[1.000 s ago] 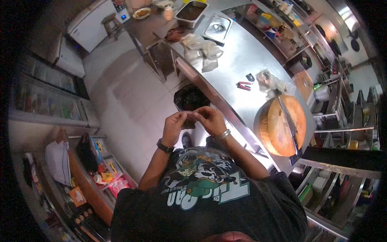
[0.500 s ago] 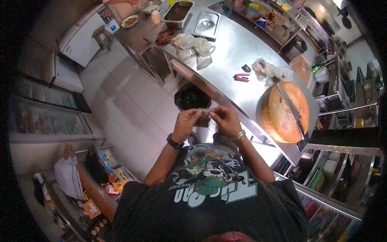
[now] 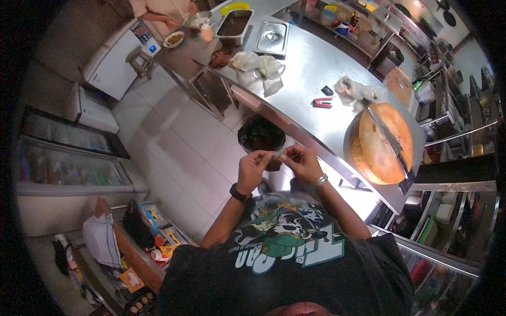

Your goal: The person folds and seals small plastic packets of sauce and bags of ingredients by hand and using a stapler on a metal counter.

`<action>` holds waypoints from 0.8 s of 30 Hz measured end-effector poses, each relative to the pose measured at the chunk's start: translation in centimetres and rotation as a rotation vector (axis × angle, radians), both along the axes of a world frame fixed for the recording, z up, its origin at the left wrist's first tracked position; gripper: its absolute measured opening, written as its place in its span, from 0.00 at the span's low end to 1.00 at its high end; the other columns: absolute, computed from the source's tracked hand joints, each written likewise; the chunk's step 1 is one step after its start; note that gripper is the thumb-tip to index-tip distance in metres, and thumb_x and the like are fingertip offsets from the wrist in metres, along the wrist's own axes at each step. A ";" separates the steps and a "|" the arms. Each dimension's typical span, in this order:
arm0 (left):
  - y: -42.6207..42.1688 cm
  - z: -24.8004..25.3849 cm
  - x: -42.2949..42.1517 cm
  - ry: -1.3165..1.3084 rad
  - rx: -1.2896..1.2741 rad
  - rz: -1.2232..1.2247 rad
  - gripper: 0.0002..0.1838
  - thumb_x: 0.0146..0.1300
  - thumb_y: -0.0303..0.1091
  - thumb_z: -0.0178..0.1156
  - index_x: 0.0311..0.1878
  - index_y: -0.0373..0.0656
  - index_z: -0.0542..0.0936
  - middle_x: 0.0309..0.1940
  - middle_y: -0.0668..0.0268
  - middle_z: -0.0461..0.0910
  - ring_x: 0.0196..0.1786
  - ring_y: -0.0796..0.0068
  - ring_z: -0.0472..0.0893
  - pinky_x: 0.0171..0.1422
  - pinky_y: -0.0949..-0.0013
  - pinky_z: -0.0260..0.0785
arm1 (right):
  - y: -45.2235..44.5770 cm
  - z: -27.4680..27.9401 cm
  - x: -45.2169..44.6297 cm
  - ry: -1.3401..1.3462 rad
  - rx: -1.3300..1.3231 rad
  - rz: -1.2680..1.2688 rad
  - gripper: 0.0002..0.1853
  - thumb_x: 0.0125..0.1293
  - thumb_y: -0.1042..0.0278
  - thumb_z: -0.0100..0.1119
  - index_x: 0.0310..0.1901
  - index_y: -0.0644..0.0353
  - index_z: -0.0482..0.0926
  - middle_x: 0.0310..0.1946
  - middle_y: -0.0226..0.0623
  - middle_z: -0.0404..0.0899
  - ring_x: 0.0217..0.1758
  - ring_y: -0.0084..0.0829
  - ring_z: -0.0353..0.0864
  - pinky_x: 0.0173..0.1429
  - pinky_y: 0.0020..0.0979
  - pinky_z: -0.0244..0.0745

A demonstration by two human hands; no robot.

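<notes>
In front of my chest, my left hand (image 3: 254, 171) and my right hand (image 3: 303, 167) are raised with their fingertips pinched close together. Between them is a small, thin, pale piece (image 3: 276, 155), too small to identify, which both pinches hold. Just beyond my hands, a bin with a black liner (image 3: 261, 131) stands on the floor beside the steel table (image 3: 311, 68). On that table lie a red-handled tool (image 3: 322, 102), a small black item (image 3: 327, 90) and plastic bags (image 3: 358, 90). A knife (image 3: 389, 138) rests across a round wooden chopping block (image 3: 369, 150).
More plastic bags (image 3: 258, 71), a steel lid (image 3: 272, 37) and a deep steel tray (image 3: 235, 25) are on the far table. Another person's arm (image 3: 161, 18) shows near a bowl of food (image 3: 174, 39). Shelves (image 3: 153, 263) stand at the lower left.
The view has shifted, and the other person's arm now shows more at the top left. My hands stay pinched together around the small piece.
</notes>
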State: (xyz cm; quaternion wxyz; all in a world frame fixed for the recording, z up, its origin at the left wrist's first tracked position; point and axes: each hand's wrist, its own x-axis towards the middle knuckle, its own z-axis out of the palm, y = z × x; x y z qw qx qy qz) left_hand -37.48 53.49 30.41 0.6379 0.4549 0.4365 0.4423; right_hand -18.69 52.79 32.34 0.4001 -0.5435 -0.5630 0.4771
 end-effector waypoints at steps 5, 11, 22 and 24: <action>-0.9 -0.1 -0.4 0.213 0.171 -0.005 0.12 0.71 0.33 0.61 0.43 0.31 0.82 0.35 0.61 0.87 0.37 0.77 0.85 0.44 0.72 0.80 | -0.8 1.6 -0.1 -0.144 0.122 0.060 0.13 0.61 0.61 0.71 0.38 0.62 0.83 0.29 0.38 0.83 0.31 0.29 0.82 0.39 0.31 0.78; -1.1 -0.8 0.0 0.200 0.217 -0.039 0.11 0.70 0.33 0.63 0.44 0.32 0.84 0.34 0.61 0.87 0.36 0.78 0.85 0.43 0.74 0.78 | -1.4 1.4 0.3 -0.138 0.085 0.054 0.10 0.62 0.66 0.70 0.36 0.63 0.82 0.28 0.34 0.81 0.30 0.23 0.78 0.36 0.27 0.74; -1.1 -0.2 0.3 0.100 0.202 -0.001 0.06 0.69 0.27 0.62 0.43 0.33 0.83 0.37 0.60 0.87 0.40 0.77 0.85 0.47 0.73 0.78 | -1.7 0.6 0.1 -0.099 0.205 0.017 0.07 0.62 0.70 0.69 0.37 0.63 0.81 0.26 0.35 0.79 0.28 0.26 0.79 0.35 0.29 0.76; -1.1 -0.2 -0.1 0.184 0.226 -0.015 0.06 0.69 0.27 0.62 0.41 0.33 0.83 0.37 0.60 0.87 0.40 0.77 0.85 0.47 0.73 0.78 | -1.7 0.8 -0.2 -0.103 0.258 0.012 0.07 0.62 0.71 0.69 0.37 0.62 0.81 0.26 0.35 0.79 0.29 0.26 0.79 0.35 0.29 0.76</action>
